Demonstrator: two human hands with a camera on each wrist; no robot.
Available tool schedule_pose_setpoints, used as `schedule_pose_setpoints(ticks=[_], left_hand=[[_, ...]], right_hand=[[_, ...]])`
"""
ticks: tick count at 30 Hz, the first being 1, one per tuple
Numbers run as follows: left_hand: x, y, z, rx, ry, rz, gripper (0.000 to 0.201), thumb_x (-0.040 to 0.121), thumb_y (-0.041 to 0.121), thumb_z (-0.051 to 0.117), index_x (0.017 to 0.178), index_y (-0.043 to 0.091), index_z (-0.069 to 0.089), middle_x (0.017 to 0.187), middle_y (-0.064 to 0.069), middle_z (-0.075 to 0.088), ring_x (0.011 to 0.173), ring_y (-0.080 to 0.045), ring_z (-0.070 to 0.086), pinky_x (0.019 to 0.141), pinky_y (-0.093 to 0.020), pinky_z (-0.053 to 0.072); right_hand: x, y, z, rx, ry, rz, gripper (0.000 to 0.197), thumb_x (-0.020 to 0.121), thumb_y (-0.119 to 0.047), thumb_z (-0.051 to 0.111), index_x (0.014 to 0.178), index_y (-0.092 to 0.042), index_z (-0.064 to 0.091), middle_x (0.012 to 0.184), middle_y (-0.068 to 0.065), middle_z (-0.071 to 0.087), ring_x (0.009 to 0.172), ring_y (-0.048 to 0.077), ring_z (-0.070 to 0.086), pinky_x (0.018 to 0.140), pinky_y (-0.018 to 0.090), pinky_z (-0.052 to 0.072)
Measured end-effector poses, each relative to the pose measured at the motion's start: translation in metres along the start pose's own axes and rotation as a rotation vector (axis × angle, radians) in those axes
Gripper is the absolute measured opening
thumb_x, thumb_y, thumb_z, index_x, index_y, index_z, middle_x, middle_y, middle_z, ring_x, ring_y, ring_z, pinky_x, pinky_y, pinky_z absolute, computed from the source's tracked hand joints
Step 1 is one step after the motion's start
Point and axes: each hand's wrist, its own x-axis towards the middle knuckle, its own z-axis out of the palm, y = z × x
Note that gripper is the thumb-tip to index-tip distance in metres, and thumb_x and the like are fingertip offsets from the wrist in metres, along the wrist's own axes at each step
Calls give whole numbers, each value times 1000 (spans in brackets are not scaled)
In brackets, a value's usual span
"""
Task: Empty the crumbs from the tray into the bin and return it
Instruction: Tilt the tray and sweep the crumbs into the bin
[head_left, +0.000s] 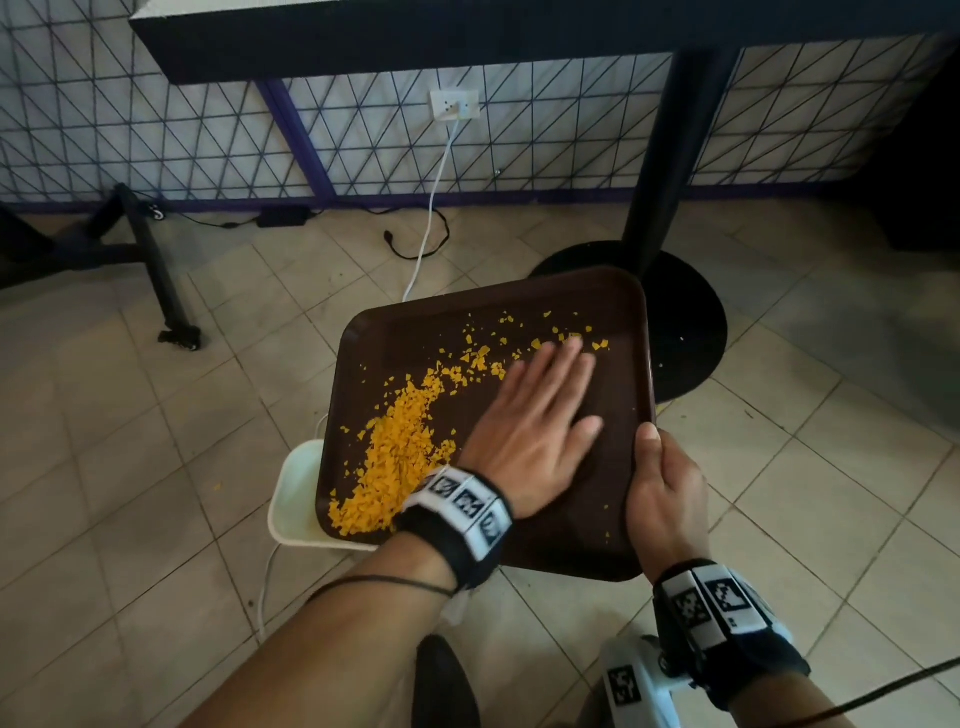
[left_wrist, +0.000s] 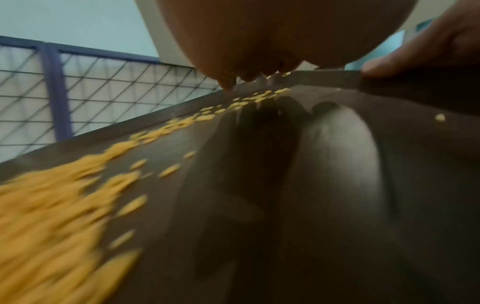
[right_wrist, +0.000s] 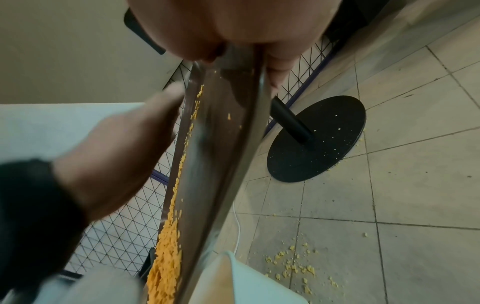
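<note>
A dark brown tray (head_left: 395, 332) (left_wrist: 337, 205) (right_wrist: 221, 144) is held tilted over a white bin (head_left: 293, 493) (right_wrist: 246, 283) on the floor. Orange crumbs (head_left: 395, 462) (left_wrist: 46, 216) (right_wrist: 166, 263) are heaped at the tray's lower left corner, above the bin, with a thinner trail toward its far side. My left hand (head_left: 540, 415) lies flat on the tray, fingers straight, its fingertips (left_wrist: 231, 86) among the far crumbs. My right hand (head_left: 660, 499) grips the tray's right rim, thumb on top and fingers (right_wrist: 278, 67) underneath.
A black table pedestal with a round base (head_left: 685, 332) (right_wrist: 317, 137) stands just beyond the tray. Spilled crumbs (right_wrist: 293, 267) lie on the tiled floor beside the bin. A white cable (head_left: 431, 208) runs from a wall socket (head_left: 453, 105). A black frame leg (head_left: 161, 270) stands left.
</note>
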Motion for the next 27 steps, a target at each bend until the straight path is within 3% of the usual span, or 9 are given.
schedule_pose_setpoints(ticks=[3, 7, 11, 15, 17, 19, 20, 24, 27], left_hand=[[36, 16, 3, 5, -32, 45, 64, 105, 44, 24, 158, 14, 8, 166, -3, -3, 152, -20, -3, 123, -44, 6], [40, -3, 10, 13, -85, -45, 67, 104, 51, 17, 158, 17, 1, 165, 0, -10, 152, -18, -7, 123, -45, 3], [2, -43, 19, 20, -153, -205, 71, 101, 62, 8, 157, 22, -12, 161, 5, -24, 149, -14, -18, 123, -41, -2], [-24, -66, 17, -49, -196, -383, 75, 99, 66, 6, 157, 22, -9, 163, 4, -20, 150, -12, -17, 123, -42, 1], [-17, -56, 11, -35, -154, -329, 73, 100, 63, 9, 158, 22, -7, 164, 4, -18, 150, -13, -16, 123, -41, 0], [1, -35, 4, -32, -67, -199, 70, 102, 58, 16, 158, 20, -2, 165, 2, -13, 151, -16, -11, 123, -41, 0], [12, -22, 1, -37, -34, -132, 69, 103, 55, 18, 159, 18, 1, 165, 1, -10, 152, -17, -9, 123, -41, 0], [41, 10, 4, -10, -44, 1, 67, 104, 51, 21, 159, 15, 7, 166, -2, -3, 152, -19, -4, 123, -44, 5], [26, -2, 14, 37, -67, -25, 68, 104, 54, 19, 159, 17, 3, 166, 0, -8, 152, -17, -7, 123, -44, 5]], right_hand=[[-1, 0, 2, -9, 2, -40, 34, 103, -30, 36, 90, -15, 63, 79, 0, 65, 75, 16, 62, 62, 31, 47], [0, 4, 1, -8, -16, -27, 33, 104, -32, 35, 93, -15, 61, 81, -1, 64, 75, 11, 60, 58, 23, 43], [2, 5, 0, -10, -24, 17, 37, 104, -36, 32, 96, -15, 61, 83, 0, 65, 77, 13, 61, 60, 28, 46], [2, 4, -1, -34, -16, 14, 41, 103, -40, 31, 93, -15, 62, 82, 5, 66, 76, 20, 63, 67, 39, 54], [2, 3, -2, -34, -11, 6, 41, 103, -38, 31, 94, -13, 62, 81, 2, 65, 75, 17, 62, 64, 32, 52], [2, 2, -2, -20, 2, -10, 39, 104, -32, 34, 90, -9, 62, 75, -1, 61, 69, 10, 58, 53, 11, 42], [2, 2, -2, -20, 8, -20, 38, 104, -30, 35, 87, -7, 61, 73, -2, 60, 67, 8, 56, 49, 9, 39], [2, 3, 1, -38, -3, -61, 35, 104, -28, 36, 88, -10, 62, 76, -1, 63, 69, 8, 58, 53, 12, 39], [2, 5, 2, -55, -18, -59, 36, 104, -31, 35, 91, -11, 62, 77, 1, 64, 69, 12, 60, 55, 25, 42]])
